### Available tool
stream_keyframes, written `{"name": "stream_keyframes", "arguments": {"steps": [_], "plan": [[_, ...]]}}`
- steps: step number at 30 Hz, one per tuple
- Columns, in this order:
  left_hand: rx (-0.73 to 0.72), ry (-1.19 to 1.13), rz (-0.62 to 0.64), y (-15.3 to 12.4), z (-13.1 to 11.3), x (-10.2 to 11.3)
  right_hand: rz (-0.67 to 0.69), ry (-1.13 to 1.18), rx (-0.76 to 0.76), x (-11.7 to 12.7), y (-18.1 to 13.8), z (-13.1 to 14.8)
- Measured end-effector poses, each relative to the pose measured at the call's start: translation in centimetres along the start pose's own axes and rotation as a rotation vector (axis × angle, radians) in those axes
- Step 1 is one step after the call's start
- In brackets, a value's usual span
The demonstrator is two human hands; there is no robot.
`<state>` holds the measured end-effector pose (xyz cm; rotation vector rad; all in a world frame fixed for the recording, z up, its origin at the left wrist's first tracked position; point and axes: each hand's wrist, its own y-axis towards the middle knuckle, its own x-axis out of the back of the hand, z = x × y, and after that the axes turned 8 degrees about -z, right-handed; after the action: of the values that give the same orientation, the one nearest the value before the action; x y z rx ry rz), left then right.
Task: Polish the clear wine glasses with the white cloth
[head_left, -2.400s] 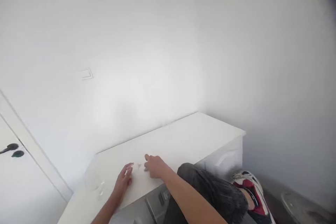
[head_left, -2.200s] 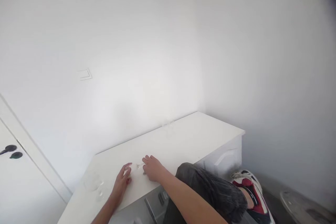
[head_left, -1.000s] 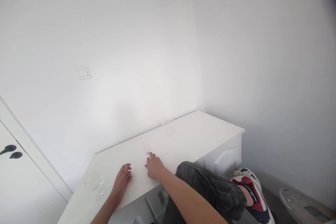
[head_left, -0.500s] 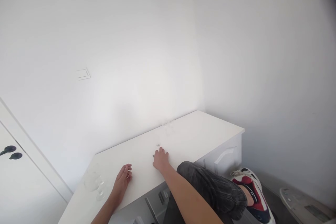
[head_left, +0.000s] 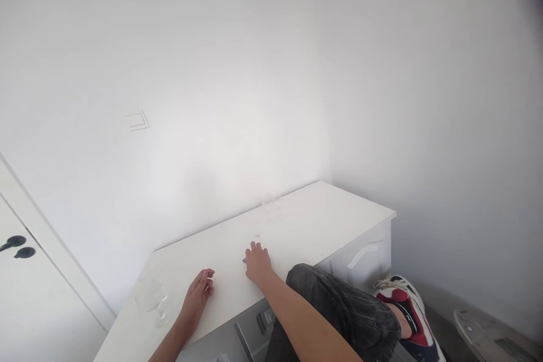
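My right hand (head_left: 256, 261) lies on the white cabinet top (head_left: 322, 215) with its fingers stretched forward and nothing in them. A tiny clear thing (head_left: 257, 236), too faint to name, sits just past the fingertips. My left hand (head_left: 197, 293) rests on the top nearer the front edge, fingers loosely curled and apart, empty. A clear stemmed glass (head_left: 150, 296) stands to the left of it, a hand's width away.
Faint clear glassware (head_left: 271, 202) stands by the wall at the back of the top. My raised knee in dark trousers (head_left: 339, 305) and a red-and-white shoe (head_left: 405, 300) sit at the cabinet's front. A white door with a black handle (head_left: 14, 242) is at left.
My right hand slid from beside my left hand to the right and farther back along the top, with the tiny clear thing at its fingertips. My left hand stayed put.
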<state>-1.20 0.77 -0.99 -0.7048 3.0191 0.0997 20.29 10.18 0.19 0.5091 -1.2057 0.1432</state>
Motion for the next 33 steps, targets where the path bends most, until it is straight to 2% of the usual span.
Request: {"name": "stream_keyframes", "arguments": {"steps": [2,9,14,19,23,33], "plan": [[0.0,0.0,0.005,-0.1,0.0,0.0,0.001,-0.014,0.027,-0.4,0.1,0.0],[-0.01,0.014,-0.008,-0.7,-0.5,-0.1,0.025,-0.07,-0.13,-0.6,1.2,-1.9],[-0.013,0.019,0.003,-0.6,-0.4,0.0,0.107,-0.099,-0.287,0.7,2.8,-5.1],[-0.001,0.021,-0.004,-0.5,-0.3,0.1,0.148,-0.105,-0.364,1.6,3.9,-9.1],[-0.006,0.008,0.01,-0.3,-0.1,0.1,0.13,-0.092,-0.386,1.8,4.1,-11.6],[-0.006,-0.007,0.023,0.2,0.5,0.4,0.076,-0.059,-0.441,1.7,4.2,-12.6]]}}
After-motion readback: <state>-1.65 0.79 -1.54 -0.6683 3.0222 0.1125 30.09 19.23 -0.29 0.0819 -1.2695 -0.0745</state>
